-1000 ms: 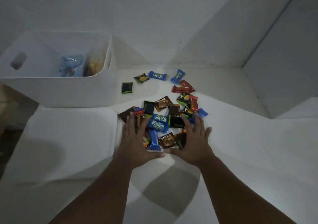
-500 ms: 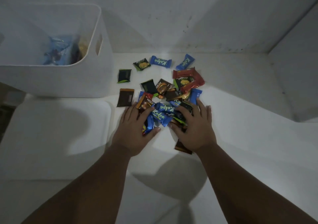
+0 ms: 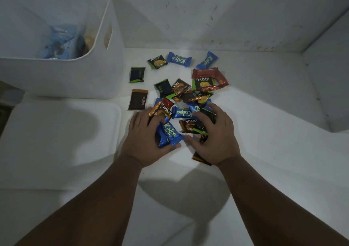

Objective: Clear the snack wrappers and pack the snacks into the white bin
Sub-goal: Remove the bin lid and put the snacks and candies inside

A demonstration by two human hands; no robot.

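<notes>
A: Well, where are the snacks found?

B: They are spread on the white surface just right of the white bin, and the nearest ones are bunched between the two hands.

A: What is hidden?

B: Much of the near heap is covered. A brown packet is seen only as a corner under the right wrist. The packets beneath both palms cannot be counted.

A: How are the hands set?

B: The left hand is closed round the blue Kalpa packets, which are clamped between thumb and fingers. The right hand is curled over a brown Nextar packet and the dark ones beside it. Its fingers are bent down onto them, and its thumb is stretched toward the left thumb.

A: And the bin?

B: It is cut off by the top and left edges. Blue wrappers are made out inside, toward its right wall, with something yellowish next to them. The print is too dim and blurred to be read.

A: Further out?

B: A green-edged dark packet is seen nearest the bin, and a red packet is seen toward the back. A flat white panel is laid in front of the bin, left of the left hand.
</notes>
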